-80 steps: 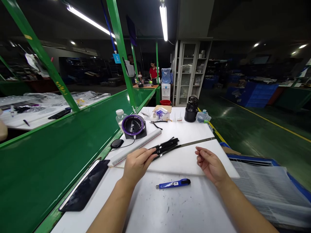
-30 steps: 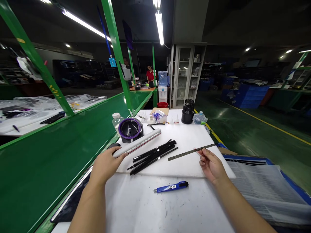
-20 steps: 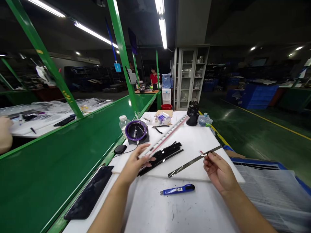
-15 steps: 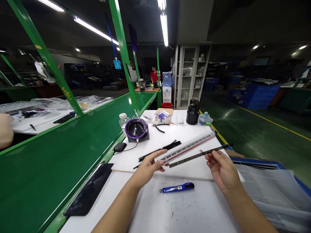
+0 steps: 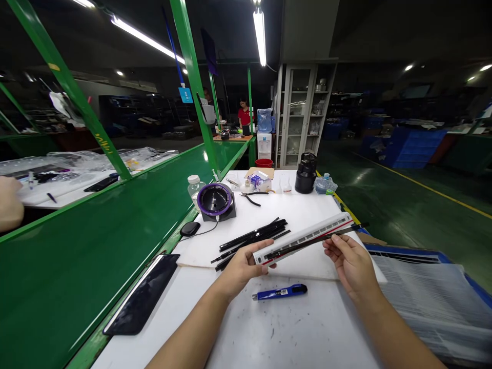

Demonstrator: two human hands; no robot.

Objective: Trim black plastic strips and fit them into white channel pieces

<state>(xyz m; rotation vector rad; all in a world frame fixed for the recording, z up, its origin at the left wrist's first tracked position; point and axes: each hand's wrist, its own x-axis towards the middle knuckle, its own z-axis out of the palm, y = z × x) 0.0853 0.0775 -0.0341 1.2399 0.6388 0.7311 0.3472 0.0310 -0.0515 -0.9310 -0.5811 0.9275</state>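
Note:
My left hand (image 5: 244, 266) grips the near left end of a white model train car body (image 5: 307, 230), which has a row of window openings and a red stripe. Pinched between the thumb and fingers of my right hand (image 5: 351, 261) is a thin dark strip (image 5: 346, 230). The strip lies along the side of the car body, over its lower window edge, and its far end sticks out past the body at the right. Behind my left hand, several black strips (image 5: 253, 236) rest in a pile on a white foam sheet. A blue utility knife (image 5: 280, 292) lies on the table below both hands.
A purple-rimmed round device (image 5: 215, 200), pliers (image 5: 253, 199), a black pump-like canister (image 5: 306, 174) and a clear bottle (image 5: 195, 187) stand at the back. A dark tablet-like panel (image 5: 144, 297) lies left beside the green partition (image 5: 115, 246). A person in red (image 5: 244, 115) is far off.
The car body has shifted right and turned slightly. The dark strip, apart from it below before, now lies against its side. More of the black strip pile shows.

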